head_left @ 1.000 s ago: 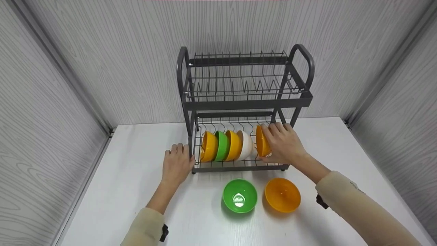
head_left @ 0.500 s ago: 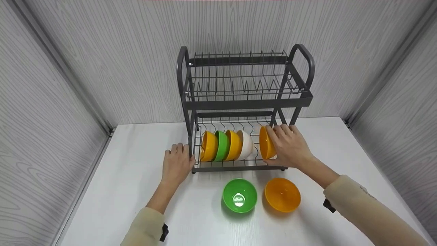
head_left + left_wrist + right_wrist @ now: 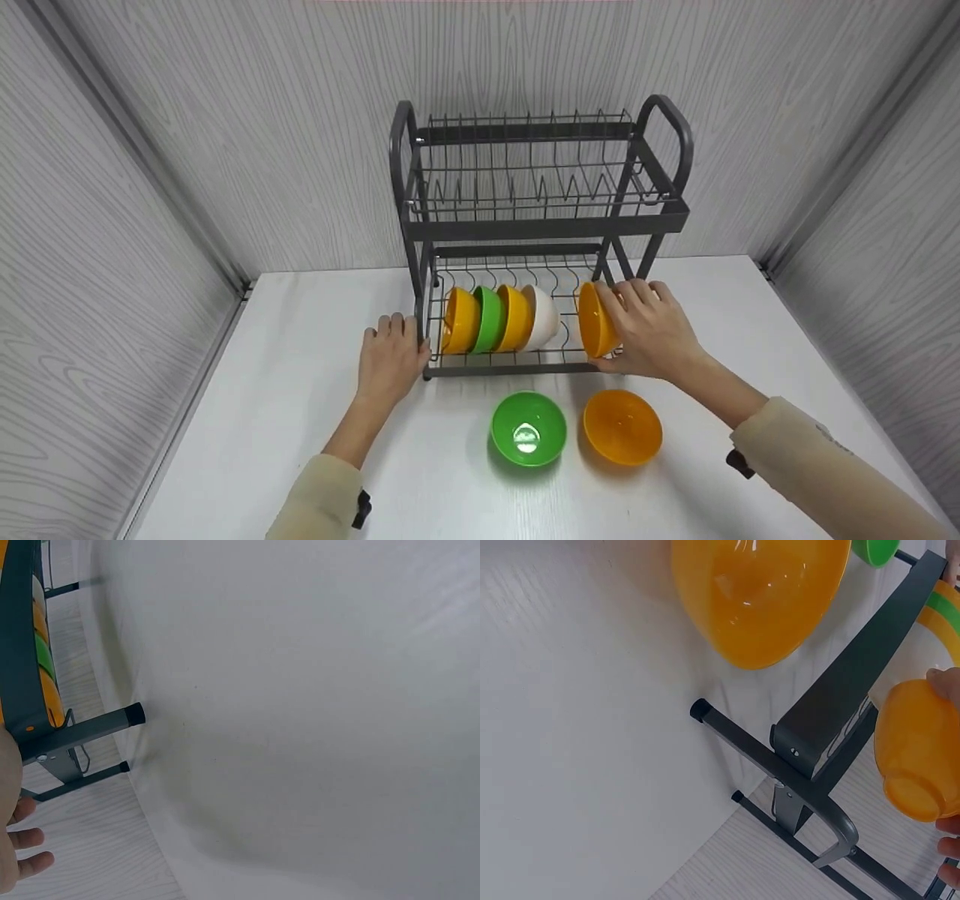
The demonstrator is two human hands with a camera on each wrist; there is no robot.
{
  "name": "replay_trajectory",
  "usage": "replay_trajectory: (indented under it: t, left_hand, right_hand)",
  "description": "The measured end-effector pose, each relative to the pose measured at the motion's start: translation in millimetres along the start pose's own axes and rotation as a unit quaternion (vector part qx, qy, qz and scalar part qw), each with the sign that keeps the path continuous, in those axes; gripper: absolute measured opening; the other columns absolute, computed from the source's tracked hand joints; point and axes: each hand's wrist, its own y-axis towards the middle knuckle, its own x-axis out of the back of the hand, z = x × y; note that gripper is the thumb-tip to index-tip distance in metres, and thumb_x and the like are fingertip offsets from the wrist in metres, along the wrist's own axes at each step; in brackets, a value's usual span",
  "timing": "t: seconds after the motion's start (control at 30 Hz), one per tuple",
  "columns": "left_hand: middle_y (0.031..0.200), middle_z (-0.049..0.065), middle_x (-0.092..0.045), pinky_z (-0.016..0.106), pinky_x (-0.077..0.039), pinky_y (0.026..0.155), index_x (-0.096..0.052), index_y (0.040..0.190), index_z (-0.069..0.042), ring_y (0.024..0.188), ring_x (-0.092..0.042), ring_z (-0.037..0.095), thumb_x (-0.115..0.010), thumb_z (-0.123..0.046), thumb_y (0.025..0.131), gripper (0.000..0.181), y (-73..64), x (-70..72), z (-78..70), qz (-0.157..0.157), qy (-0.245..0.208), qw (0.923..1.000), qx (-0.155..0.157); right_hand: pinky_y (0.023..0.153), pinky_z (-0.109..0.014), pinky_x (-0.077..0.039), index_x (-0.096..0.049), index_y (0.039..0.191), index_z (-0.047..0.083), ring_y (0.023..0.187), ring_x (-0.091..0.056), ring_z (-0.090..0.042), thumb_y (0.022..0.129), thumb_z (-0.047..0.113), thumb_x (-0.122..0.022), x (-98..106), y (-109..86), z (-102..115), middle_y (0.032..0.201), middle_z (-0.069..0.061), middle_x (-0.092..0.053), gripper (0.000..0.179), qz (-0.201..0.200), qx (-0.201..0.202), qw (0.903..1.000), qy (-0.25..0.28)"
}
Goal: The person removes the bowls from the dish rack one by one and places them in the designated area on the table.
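In the head view my right hand [image 3: 652, 330] grips an orange bowl [image 3: 595, 321] tipped on its side, fingers at the upper rim and thumb low at the front. It holds the bowl at the right end of the lower tier of a dark two-tier dish rack [image 3: 540, 226]. The right wrist view shows the underside of this orange bowl [image 3: 919, 746]. My left hand [image 3: 387, 360] lies beside the rack's left front post, thumb against it and fingers extended. Left of the held bowl stand a white bowl [image 3: 541, 321], a yellow-orange bowl [image 3: 516, 319], a green bowl [image 3: 489, 319] and another yellow-orange bowl [image 3: 462, 321].
A green bowl [image 3: 529, 429] and an orange bowl [image 3: 622, 427] sit upright on the white table [image 3: 300, 322] before the rack. The rack's upper tier has wire dividers [image 3: 517, 187] above the bowls. Wood-grain panels [image 3: 300, 135] enclose the back and sides.
My right hand has moved right and slightly toward me with the orange bowl, widening the gap to the white bowl. The left hand stays by the post.
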Motion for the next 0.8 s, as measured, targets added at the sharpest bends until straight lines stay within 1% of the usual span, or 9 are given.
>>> replay_trajectory:
  t: [0.17,0.37,0.57,0.8]
  left_hand:
    - [0.094,0.015,-0.065,0.04,-0.054,0.068,-0.06,0.105,-0.002,0.086,-0.063,0.03,-0.071,-0.04,0.098,0.04,0.2,-0.3,-0.2,-0.005,0.003,1.0,0.0]
    - [0.093,0.015,-0.065,0.04,-0.053,0.067,-0.06,0.103,-0.002,0.085,-0.062,0.03,-0.073,-0.039,0.097,0.04,0.7,-0.6,-0.2,-0.009,0.006,0.9999,0.0]
    - [0.095,0.015,-0.065,0.041,-0.054,0.069,-0.06,0.105,-0.002,0.087,-0.062,0.03,-0.072,-0.039,0.098,0.039,0.0,-0.6,-0.1,-0.002,0.0,1.0,0.003]
    - [0.097,0.016,-0.067,0.042,-0.055,0.07,-0.06,0.106,-0.002,0.089,-0.064,0.032,-0.072,-0.039,0.098,0.039,-0.2,-0.1,0.0,-0.004,-0.002,1.0,0.003]
  right_hand:
    - [0.084,-0.05,-0.059,-0.055,0.143,0.004,0.098,-0.066,-0.037,0.062,0.083,-0.076,3,-6.1,-1,0.109,-0.019,-0.069,0.115,-0.014,0.002,0.9999,-0.002]
    - [0.082,-0.051,-0.06,-0.056,0.142,0.004,0.094,-0.068,-0.038,0.061,0.083,-0.075,6,-11.9,-2,0.108,-0.018,-0.07,0.115,-0.026,0.004,0.9997,-0.002]
    - [0.082,-0.05,-0.06,-0.057,0.14,0.003,0.094,-0.067,-0.038,0.061,0.083,-0.075,10,-18.6,-2,0.107,-0.018,-0.069,0.114,-0.026,-0.002,0.9997,0.0]
    - [0.083,-0.052,-0.06,-0.058,0.14,0.002,0.094,-0.066,-0.038,0.06,0.085,-0.076,16,-24.3,-1,0.107,-0.018,-0.069,0.117,-0.023,-0.009,0.9995,0.02]
